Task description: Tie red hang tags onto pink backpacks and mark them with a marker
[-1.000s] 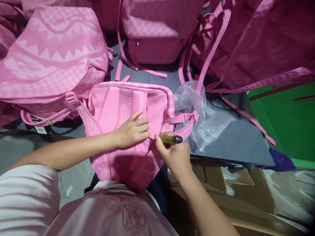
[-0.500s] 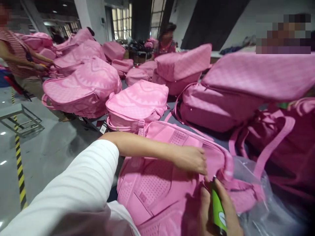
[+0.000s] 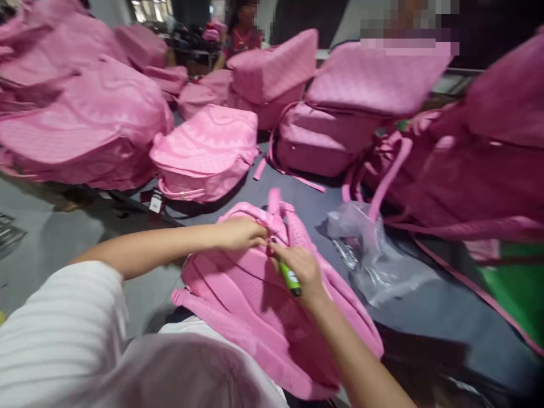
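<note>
A pink backpack (image 3: 255,300) lies back-side up in front of me, half on the dark grey table (image 3: 425,300) and half on my lap. My left hand (image 3: 242,233) is closed on the bag's top edge near its carry handle. My right hand (image 3: 300,269) is right beside it, fingers closed round a green lighter (image 3: 290,277) whose tip points at the same spot on the bag's top. The two hands almost touch.
Several more pink backpacks (image 3: 208,153) are piled across the table to the left, the back and the right. A crumpled clear plastic bag (image 3: 369,255) lies right of my bag. A green surface (image 3: 518,289) shows at the right edge. People stand at the far end.
The view has swung back down and to the right. Both hands have moved up the backpack to its top edge, and the bag has bunched up under them.
</note>
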A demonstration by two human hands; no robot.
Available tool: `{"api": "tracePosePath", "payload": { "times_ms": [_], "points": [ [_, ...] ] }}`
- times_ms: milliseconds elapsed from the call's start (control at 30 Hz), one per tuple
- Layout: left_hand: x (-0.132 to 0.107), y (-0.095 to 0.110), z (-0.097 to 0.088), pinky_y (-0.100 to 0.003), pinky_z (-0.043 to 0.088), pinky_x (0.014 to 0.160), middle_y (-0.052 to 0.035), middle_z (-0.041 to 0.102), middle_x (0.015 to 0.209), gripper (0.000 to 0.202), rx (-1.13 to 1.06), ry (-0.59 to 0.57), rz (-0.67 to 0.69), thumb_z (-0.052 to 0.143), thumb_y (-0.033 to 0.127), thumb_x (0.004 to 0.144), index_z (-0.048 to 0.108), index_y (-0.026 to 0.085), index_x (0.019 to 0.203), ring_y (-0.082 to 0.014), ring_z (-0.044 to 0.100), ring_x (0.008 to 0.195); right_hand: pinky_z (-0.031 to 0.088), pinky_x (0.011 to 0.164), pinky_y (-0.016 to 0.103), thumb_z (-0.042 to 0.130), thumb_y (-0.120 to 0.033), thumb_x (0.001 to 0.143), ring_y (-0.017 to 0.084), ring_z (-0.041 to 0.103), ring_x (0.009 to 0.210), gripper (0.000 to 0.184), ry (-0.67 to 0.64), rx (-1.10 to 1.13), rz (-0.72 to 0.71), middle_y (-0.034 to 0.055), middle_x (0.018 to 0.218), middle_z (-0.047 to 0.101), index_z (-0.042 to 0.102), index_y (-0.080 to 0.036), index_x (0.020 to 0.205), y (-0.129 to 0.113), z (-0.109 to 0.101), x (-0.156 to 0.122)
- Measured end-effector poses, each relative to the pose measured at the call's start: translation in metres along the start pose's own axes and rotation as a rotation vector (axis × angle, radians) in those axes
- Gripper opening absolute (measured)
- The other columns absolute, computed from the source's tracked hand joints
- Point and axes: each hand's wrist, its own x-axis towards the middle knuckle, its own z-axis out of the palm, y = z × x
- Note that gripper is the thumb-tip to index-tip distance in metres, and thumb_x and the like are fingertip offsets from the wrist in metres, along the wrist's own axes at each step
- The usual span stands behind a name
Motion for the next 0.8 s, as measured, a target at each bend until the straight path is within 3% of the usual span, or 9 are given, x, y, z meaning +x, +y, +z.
{"api": "tracePosePath", "payload": {
  "times_ms": [67,133,200,267,333,433,600,700,800],
  "points": [
    [0.002,-0.022,0.013,-0.027,0.048,0.079,-0.0042,0.075,0.096,0.019,0.12,0.093,0.089,0.053,0.022,0.095,0.072,0.019,0.098,-0.0163,0.067,0.091,0.048,0.068,0.035,0.057,-0.014,0.096,0.02,0.066,0.074,0.032,0.004,-0.069,-0.037,0.0035,0.087,0.072,0.059,-0.019,0.127,-0.001,0.006,-0.006],
    [0.006,-0.034,0.017,-0.038,0.044,0.098,-0.0098,0.07,0.12,0.022,0.248,0.242,0.152,0.057,0.026,0.093,0.069,0.021,0.112,-0.023,0.061,0.114,0.047,0.069,0.036,0.058,-0.01,0.094,0.021,0.065,0.077,0.04,0.017,-0.119,-0.049,0.0053,0.09,0.072,0.054,-0.018,0.133,-0.004,0.01,-0.007],
    [0.016,-0.038,0.016,-0.052,0.032,0.112,-0.0159,0.05,0.147,0.05,0.299,0.293,0.161,0.067,0.034,0.088,0.056,0.022,0.135,-0.0314,0.044,0.136,0.047,0.073,0.035,0.058,-0.008,0.093,0.02,0.066,0.082,0.042,0.021,-0.102,-0.019,0.0063,0.095,0.072,0.054,-0.018,0.133,-0.011,0.013,-0.007],
    [0.033,-0.042,0.018,-0.06,0.025,0.114,-0.0205,0.03,0.159,0.089,0.299,0.222,0.118,0.078,0.041,0.076,0.035,0.021,0.152,-0.0389,0.029,0.145,0.047,0.075,0.036,0.059,-0.008,0.091,0.02,0.065,0.083,0.038,0.014,-0.047,0.039,0.0065,0.094,0.071,0.057,-0.018,0.127,-0.021,0.017,-0.009],
    [0.052,-0.049,0.025,-0.062,0.024,0.113,-0.022,0.025,0.161,0.109,0.283,0.093,0.078,0.083,0.044,0.069,0.022,0.02,0.157,-0.0415,0.026,0.147,0.046,0.075,0.036,0.06,-0.008,0.089,0.02,0.063,0.08,0.034,0.008,-0.008,0.09,0.006,0.088,0.069,0.06,-0.018,0.121,-0.029,0.019,-0.014],
    [0.07,-0.06,0.039,-0.058,0.024,0.115,-0.0223,0.025,0.161,0.111,0.266,0.006,0.064,0.08,0.045,0.071,0.016,0.018,0.158,-0.0393,0.027,0.147,0.046,0.076,0.038,0.059,-0.01,0.089,0.021,0.061,0.081,0.032,-0.063,-0.005,0.104,0.0069,0.086,0.068,0.06,-0.017,0.12,-0.031,0.018,-0.021],
    [0.061,-0.058,0.048,-0.064,0.011,0.118,-0.0193,0.002,0.166,0.102,0.32,0.082,0.205,0.067,0.041,0.083,0.002,0.021,0.159,-0.0379,0.007,0.154,0.051,0.076,0.04,0.055,-0.032,0.094,0.025,0.065,0.087,0.038,-0.136,0.067,0.208,0.0116,0.1,0.069,0.053,-0.018,0.129,-0.011,0.011,-0.021],
    [0.059,-0.051,0.051,-0.066,0.008,0.117,-0.0126,-0.002,0.167,0.092,0.348,0.076,0.304,0.058,0.031,0.088,-0.001,0.03,0.158,-0.0335,0.003,0.155,0.053,0.07,0.037,0.055,-0.03,0.092,0.024,0.067,0.082,0.035,-0.048,0.018,0.379,0.0111,0.099,0.069,0.051,-0.019,0.125,-0.002,0.012,-0.02],
    [0.068,-0.051,0.063,-0.069,0.011,0.115,-0.0151,0.0,0.167,0.091,0.329,0.099,0.274,0.057,0.03,0.088,-0.001,0.029,0.158,-0.037,0.008,0.154,0.054,0.07,0.036,0.062,-0.024,0.088,0.022,0.067,0.076,0.021,-0.112,0.028,0.379,0.0063,0.087,0.069,0.057,-0.021,0.108,0.003,0.008,-0.018]
  ]
}}
